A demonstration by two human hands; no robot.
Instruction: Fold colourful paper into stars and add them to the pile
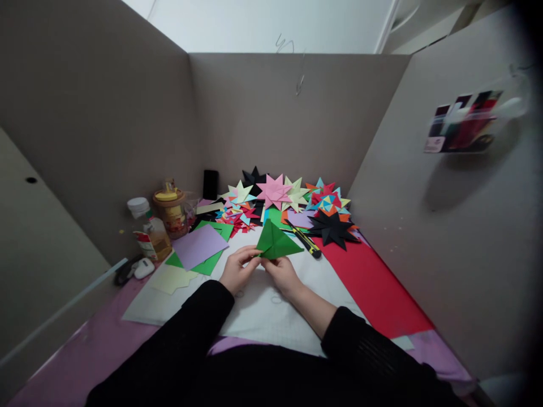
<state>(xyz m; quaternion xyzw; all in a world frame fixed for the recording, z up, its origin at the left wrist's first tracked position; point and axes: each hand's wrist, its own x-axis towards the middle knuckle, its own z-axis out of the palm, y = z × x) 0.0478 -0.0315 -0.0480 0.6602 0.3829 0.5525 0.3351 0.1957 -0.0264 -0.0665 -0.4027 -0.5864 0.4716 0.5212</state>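
A folded green paper (275, 242), shaped like a pointed triangle, is held just above the white mat (263, 308) at the desk's middle. My left hand (238, 270) pinches its lower left edge with fingers and thumb. My right hand (282, 274) grips its lower edge from underneath, right beside the left hand. Both arms wear black sleeves.
Several folded paper stars (275, 192) and a black star (333, 227) lie at the back. A yellow-black utility knife (306, 240) rests by the green paper. Red sheet (373, 282) on the right; purple sheet (199, 246), bottle (150, 229) and jar (172, 212) on the left. Cardboard walls enclose the desk.
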